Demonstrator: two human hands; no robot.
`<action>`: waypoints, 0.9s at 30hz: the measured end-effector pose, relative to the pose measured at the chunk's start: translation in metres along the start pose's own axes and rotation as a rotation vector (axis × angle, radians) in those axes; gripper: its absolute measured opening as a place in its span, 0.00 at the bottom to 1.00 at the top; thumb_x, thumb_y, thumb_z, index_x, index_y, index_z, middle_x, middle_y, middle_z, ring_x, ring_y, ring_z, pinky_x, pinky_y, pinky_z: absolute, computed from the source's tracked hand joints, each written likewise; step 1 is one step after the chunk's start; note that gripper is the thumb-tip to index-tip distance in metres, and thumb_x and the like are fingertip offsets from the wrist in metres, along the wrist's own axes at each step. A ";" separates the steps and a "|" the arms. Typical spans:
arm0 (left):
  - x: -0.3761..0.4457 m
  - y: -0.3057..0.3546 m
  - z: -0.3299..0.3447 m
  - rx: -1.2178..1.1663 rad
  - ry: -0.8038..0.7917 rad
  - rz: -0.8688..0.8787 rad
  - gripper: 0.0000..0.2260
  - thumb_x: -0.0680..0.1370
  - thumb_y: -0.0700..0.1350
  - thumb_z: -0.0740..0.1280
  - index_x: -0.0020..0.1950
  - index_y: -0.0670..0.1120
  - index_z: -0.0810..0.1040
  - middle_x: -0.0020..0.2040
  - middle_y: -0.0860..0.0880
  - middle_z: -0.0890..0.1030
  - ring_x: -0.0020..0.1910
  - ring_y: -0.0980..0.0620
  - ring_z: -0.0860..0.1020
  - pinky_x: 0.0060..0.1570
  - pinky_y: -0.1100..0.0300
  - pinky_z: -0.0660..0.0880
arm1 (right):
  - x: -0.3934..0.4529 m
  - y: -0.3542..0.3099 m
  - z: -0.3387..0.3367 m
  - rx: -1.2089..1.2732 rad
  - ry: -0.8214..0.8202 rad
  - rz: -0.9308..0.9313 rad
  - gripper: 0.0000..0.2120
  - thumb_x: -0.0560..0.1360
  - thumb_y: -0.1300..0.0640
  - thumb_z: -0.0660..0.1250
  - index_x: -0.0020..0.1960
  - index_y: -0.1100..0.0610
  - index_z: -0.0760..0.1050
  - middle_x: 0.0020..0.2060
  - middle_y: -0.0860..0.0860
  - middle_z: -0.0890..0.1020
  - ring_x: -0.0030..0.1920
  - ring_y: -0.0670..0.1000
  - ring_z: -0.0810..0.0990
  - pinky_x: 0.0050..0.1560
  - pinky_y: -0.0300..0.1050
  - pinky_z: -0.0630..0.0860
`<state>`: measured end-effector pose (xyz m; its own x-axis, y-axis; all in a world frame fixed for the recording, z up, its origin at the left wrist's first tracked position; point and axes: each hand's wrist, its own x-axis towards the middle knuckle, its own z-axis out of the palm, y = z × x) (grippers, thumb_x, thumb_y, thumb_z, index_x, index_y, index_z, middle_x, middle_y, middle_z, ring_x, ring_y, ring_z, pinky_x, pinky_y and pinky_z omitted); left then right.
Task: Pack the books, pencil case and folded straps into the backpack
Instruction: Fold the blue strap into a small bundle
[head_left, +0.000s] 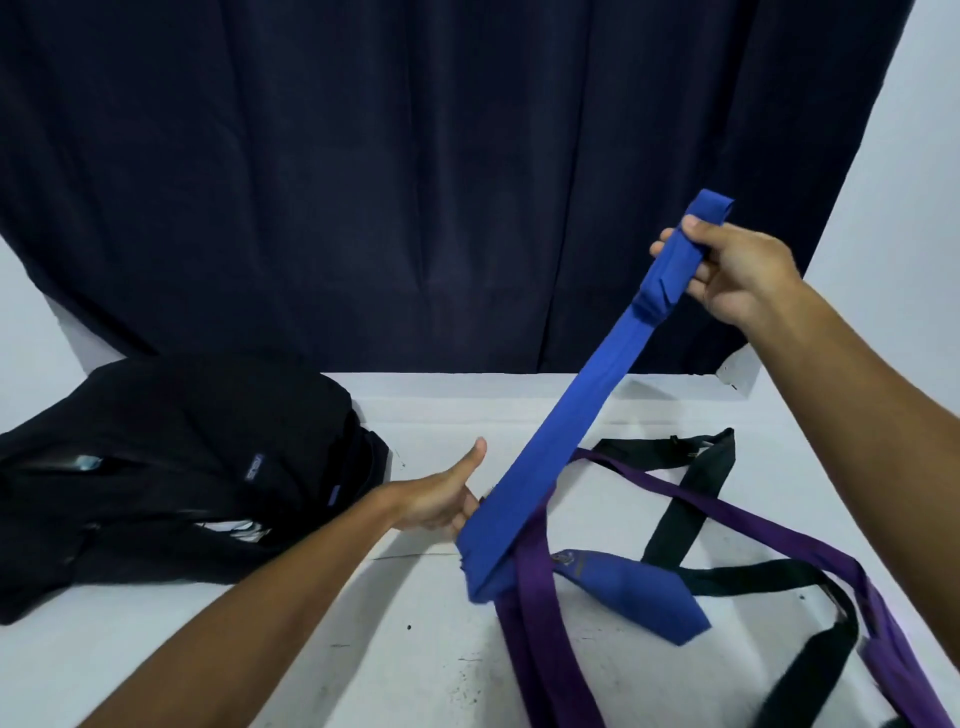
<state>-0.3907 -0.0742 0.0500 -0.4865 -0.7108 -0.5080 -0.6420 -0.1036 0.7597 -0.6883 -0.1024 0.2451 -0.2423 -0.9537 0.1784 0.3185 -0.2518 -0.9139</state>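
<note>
A plain bright blue strap is seen, with a plain purple strap and a black strap beside it. The backpack is black with small bluish labels, the table is white with dark specks, and a dark navy curtain is hung against a white wall.

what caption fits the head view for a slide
Both hands stretch a blue strap above purple and black straps, backpack at left.

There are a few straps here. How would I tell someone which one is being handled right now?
Start at the white table, with the black backpack on its left; the straps lie tangled on the right. The one in use is the blue strap, stretched taut and slanting up off the table between the left hand and the raised right hand. The purple strap and black strap lie slack, unheld.
</note>
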 end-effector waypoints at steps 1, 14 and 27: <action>0.000 0.002 -0.005 0.013 0.126 -0.006 0.52 0.69 0.77 0.33 0.52 0.43 0.84 0.51 0.46 0.84 0.50 0.48 0.79 0.57 0.59 0.67 | -0.003 0.004 0.002 -0.008 -0.029 0.030 0.01 0.77 0.62 0.68 0.48 0.59 0.76 0.40 0.53 0.85 0.41 0.51 0.86 0.38 0.45 0.81; -0.015 0.136 0.027 -0.731 0.173 0.172 0.38 0.79 0.68 0.48 0.57 0.34 0.78 0.45 0.37 0.84 0.40 0.40 0.83 0.35 0.54 0.81 | -0.041 0.021 0.037 -0.062 -0.174 0.075 0.07 0.75 0.63 0.70 0.53 0.62 0.78 0.43 0.56 0.86 0.45 0.55 0.86 0.39 0.44 0.81; -0.009 0.140 -0.017 -1.326 0.132 0.347 0.29 0.83 0.57 0.52 0.64 0.30 0.68 0.52 0.31 0.80 0.49 0.35 0.81 0.48 0.45 0.76 | -0.105 0.081 0.022 -0.185 -0.356 0.313 0.08 0.75 0.63 0.68 0.53 0.64 0.79 0.44 0.60 0.85 0.40 0.56 0.85 0.43 0.48 0.83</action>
<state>-0.4662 -0.0940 0.1680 -0.3967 -0.8887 -0.2297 0.5765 -0.4360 0.6910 -0.6175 -0.0264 0.1604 0.1763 -0.9839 -0.0308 0.1506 0.0579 -0.9869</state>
